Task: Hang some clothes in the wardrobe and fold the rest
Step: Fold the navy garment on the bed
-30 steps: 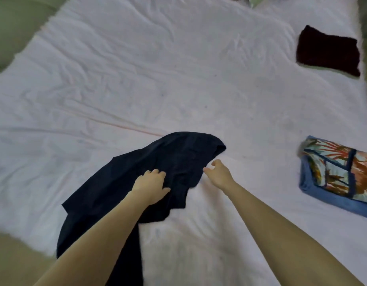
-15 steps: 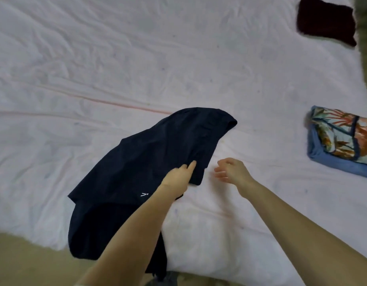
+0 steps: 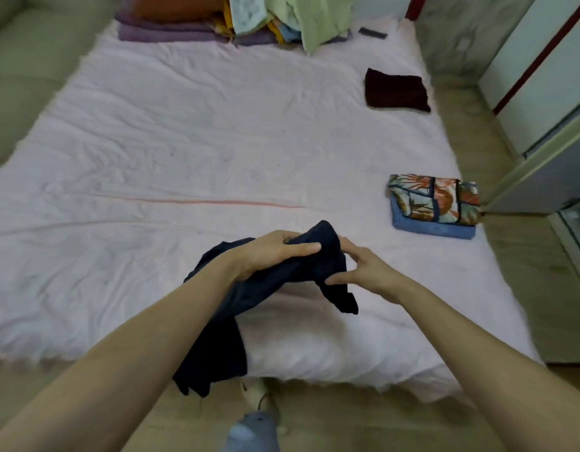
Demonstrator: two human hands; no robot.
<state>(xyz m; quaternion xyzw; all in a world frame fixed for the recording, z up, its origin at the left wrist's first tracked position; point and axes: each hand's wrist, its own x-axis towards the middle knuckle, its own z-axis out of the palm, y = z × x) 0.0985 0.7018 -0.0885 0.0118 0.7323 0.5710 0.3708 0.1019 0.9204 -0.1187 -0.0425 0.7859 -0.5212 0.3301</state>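
Navy garment [image 3: 282, 282] bunched btwn both hands (lifted off bed [image 3: 184, 141]): left hand [image 3: 269, 252] grips, right hand [image 3: 363, 269] pinches.

We see a bed [image 3: 217, 141] in the middle of the view. At about 6 o'clock, near the bed's close edge, a garment [image 3: 275, 278] is up between our two hands: our left hand [image 3: 269, 252] is on its left side and our right hand [image 3: 363, 265] on its right. Part of it hangs down past the bed's edge. At 3 o'clock, by the right edge, two folded clothes [image 3: 435, 207] lie one on top of the other. At 2 o'clock lies one more folded cloth [image 3: 396, 89]. At 12 o'clock, at the far end, a pile of clothes [image 3: 282, 17] sits. A wardrobe [image 3: 542, 76] stands right of the bed.
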